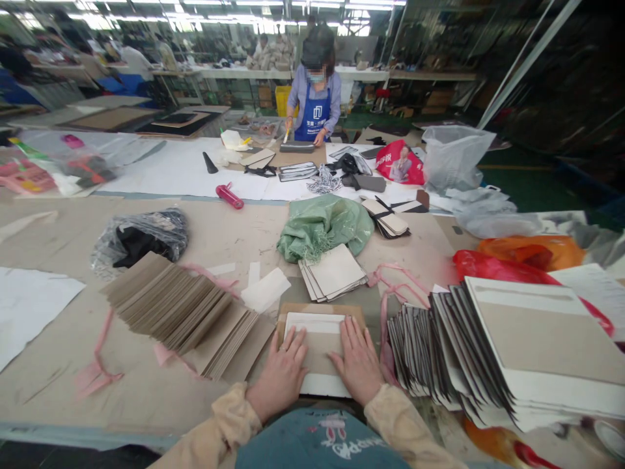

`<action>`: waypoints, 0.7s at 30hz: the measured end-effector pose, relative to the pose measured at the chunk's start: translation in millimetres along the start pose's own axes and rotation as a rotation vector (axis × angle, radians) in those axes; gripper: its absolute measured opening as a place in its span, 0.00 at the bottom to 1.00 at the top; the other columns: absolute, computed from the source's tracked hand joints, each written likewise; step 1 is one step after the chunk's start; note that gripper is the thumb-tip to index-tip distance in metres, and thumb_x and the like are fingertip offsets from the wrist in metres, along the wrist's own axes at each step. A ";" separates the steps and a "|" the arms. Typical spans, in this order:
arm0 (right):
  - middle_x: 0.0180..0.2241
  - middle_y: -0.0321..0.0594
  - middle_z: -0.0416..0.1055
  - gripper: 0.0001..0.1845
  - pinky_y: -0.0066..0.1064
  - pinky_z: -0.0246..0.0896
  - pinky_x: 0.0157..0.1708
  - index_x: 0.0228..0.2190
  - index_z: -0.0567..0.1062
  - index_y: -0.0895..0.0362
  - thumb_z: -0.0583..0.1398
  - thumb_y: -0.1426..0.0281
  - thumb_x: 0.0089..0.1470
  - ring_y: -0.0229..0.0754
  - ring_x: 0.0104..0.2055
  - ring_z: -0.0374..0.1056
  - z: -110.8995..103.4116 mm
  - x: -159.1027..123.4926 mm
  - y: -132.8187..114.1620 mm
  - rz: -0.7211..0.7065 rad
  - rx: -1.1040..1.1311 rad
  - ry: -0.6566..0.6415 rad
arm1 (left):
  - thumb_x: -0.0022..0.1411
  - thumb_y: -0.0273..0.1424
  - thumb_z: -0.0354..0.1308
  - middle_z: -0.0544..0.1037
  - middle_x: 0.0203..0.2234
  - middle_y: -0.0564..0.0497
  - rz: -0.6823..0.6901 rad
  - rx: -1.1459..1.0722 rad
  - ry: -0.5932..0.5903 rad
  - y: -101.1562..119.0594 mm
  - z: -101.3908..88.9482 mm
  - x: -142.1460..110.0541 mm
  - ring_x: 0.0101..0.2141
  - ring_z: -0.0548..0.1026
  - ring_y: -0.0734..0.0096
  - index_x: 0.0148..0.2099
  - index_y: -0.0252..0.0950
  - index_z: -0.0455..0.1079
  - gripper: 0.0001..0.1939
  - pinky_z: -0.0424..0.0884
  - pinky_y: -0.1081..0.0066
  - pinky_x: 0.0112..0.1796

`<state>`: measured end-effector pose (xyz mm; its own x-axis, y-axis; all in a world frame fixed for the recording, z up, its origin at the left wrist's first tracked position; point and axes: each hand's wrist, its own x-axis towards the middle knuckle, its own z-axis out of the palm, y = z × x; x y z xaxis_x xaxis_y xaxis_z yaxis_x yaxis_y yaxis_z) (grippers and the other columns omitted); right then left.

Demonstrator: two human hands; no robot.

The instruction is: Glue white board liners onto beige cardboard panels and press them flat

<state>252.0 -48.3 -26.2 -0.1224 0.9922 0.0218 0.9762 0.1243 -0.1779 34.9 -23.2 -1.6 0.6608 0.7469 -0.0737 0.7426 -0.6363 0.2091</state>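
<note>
One beige-and-white panel (319,352) lies on the tabletop (234,234) under the left hand (280,371) and right hand (359,358), each grip open, fingers flat, grasping nothing; rabbit and unclear lettering on the teal garment (293,446); beyond, white logo on a blue apron (318,117); ceiling lights (371,3).

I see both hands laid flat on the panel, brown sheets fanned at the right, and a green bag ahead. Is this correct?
Not quite: in the head view, the brown sheets are fanned at the left, not the right. The left hand and right hand do lie flat on the panel, with the green bag ahead.
</note>
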 end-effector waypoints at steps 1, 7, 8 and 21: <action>0.62 0.55 0.49 0.38 0.50 0.42 0.60 0.59 0.54 0.68 0.51 0.54 0.57 0.53 0.65 0.40 1.1 -1.4 1.6 0.008 0.019 0.032 | 0.61 0.33 0.48 0.53 0.63 0.44 -0.003 -0.002 -0.003 0.5 -0.5 -0.4 0.63 0.47 0.50 0.54 0.36 0.62 0.20 0.46 0.43 0.57; 0.59 0.58 0.55 0.33 0.48 0.55 0.55 0.58 0.56 0.64 0.52 0.58 0.57 0.53 0.60 0.53 1.7 4.6 4.0 0.180 0.386 0.265 | 0.62 0.36 0.48 0.53 0.63 0.44 -0.030 -0.016 -0.008 2.8 -2.3 -4.3 0.63 0.46 0.52 0.55 0.37 0.62 0.20 0.46 0.43 0.57; 0.58 0.58 0.56 0.34 0.48 0.57 0.53 0.58 0.55 0.63 0.53 0.57 0.56 0.54 0.58 0.56 0.4 8.3 5.0 0.240 0.485 0.272 | 0.62 0.37 0.48 0.53 0.63 0.44 -0.033 -0.019 -0.001 3.0 -2.2 -4.9 0.63 0.46 0.53 0.55 0.37 0.62 0.20 0.46 0.43 0.57; 0.28 0.41 0.75 0.27 0.31 0.63 0.30 0.29 0.77 0.60 0.56 0.48 0.45 0.45 0.31 0.69 -26.4 35.2 8.6 0.647 1.023 0.219 | 0.61 0.29 0.50 0.55 0.62 0.39 0.061 -0.244 0.202 -10.8 0.2 -19.2 0.63 0.48 0.56 0.53 0.36 0.60 0.17 0.43 0.42 0.58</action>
<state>260.8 -12.3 -1.0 0.4607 0.8624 -0.2098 0.2436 -0.3502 -0.9044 14.3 -30.7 -2.7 0.6500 0.7477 0.1358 0.6380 -0.6340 0.4369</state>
